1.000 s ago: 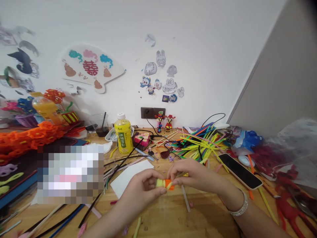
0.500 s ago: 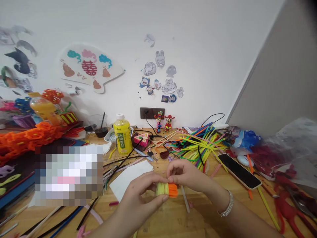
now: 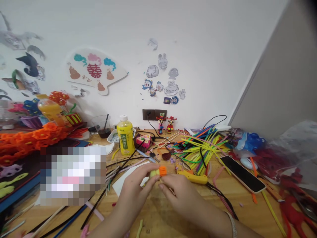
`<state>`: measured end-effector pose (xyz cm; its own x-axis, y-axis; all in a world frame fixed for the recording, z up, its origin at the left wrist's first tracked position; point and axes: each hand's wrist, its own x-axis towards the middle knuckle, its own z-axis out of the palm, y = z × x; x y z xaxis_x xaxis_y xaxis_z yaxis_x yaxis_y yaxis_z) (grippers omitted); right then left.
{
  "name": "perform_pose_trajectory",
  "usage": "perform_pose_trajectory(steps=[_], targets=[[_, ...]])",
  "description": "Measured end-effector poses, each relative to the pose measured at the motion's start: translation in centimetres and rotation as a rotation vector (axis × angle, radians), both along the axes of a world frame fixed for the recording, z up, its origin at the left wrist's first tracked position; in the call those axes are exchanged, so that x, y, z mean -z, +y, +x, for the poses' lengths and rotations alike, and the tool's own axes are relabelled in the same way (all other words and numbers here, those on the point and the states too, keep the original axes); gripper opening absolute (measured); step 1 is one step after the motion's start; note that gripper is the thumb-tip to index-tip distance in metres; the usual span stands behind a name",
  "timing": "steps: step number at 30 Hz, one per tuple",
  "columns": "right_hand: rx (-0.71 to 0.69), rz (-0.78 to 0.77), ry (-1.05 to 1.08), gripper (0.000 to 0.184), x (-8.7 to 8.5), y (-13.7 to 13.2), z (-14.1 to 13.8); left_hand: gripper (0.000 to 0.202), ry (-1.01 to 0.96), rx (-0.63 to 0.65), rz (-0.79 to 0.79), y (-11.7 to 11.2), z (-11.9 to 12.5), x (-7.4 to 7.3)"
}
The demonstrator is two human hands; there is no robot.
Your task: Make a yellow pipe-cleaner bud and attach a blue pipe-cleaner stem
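My left hand holds a small bundle of folded yellow and orange pipe cleaners between thumb and fingers, above a white card. My right hand is close beside it, its fingertips pressed against the bundle's lower side. Part of the bundle is hidden by my fingers. A yellow-handled tool lies on the wooden table just beyond my right hand. A silver bracelet circles my right wrist.
A heap of coloured pipe cleaners lies behind my hands. A phone lies to the right, and a yellow drink bottle stands at the back. Orange pipe-cleaner chains lie at the left, and black strands cross the table.
My right hand has dropped lower and closer to the left hand, covering more of the bundle. The yellow-handled tool now shows on the table. The view has shifted slightly.
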<state>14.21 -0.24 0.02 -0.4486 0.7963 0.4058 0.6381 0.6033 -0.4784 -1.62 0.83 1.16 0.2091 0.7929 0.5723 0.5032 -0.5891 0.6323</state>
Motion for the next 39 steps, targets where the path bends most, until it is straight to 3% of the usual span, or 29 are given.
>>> perform_pose_trajectory(steps=[5,11,16,20,24,26,29,32,35,37,39], targets=[[0.015,0.21,-0.223,0.019,-2.4,-0.3,1.4,0.016,0.098,0.051,-0.083,0.2,0.0,0.0],[-0.065,0.259,-0.158,0.013,-3.2,0.2,2.2,0.016,0.143,0.204,-0.17,-0.3,0.5,0.1],[-0.097,0.099,0.081,0.01,-2.9,1.2,2.1,0.014,0.137,0.191,-0.203,-0.6,0.8,-0.1],[-0.061,-0.154,0.316,0.009,-2.3,1.7,1.9,0.022,0.026,0.138,-0.202,-0.7,0.7,0.4],[-0.024,-0.385,0.417,0.008,-1.7,1.8,1.7,0.026,0.022,0.123,-0.162,-0.9,0.7,1.2],[-0.023,-0.333,0.409,0.008,-1.7,1.8,1.7,0.027,0.028,0.115,-0.172,-0.8,0.8,1.4],[-0.024,-0.097,0.353,0.009,-1.9,1.6,1.7,0.033,-0.115,0.107,-0.234,-0.6,0.8,1.0],[-0.045,0.108,0.237,0.014,-1.7,1.4,1.8,0.023,-0.272,0.199,-0.435,-0.3,0.9,0.3],[-0.128,0.294,0.054,0.024,-1.1,1.5,1.9,0.026,-0.318,0.32,-0.641,-0.1,1.1,-0.2],[-0.172,0.345,-0.048,0.026,-0.9,1.6,2.0,0.024,-0.315,0.288,-0.65,-0.1,1.3,-0.2],[-0.208,0.297,-0.124,0.025,-1.2,1.7,2.3,0.023,-0.274,0.262,-0.609,-0.2,1.3,-0.1]])
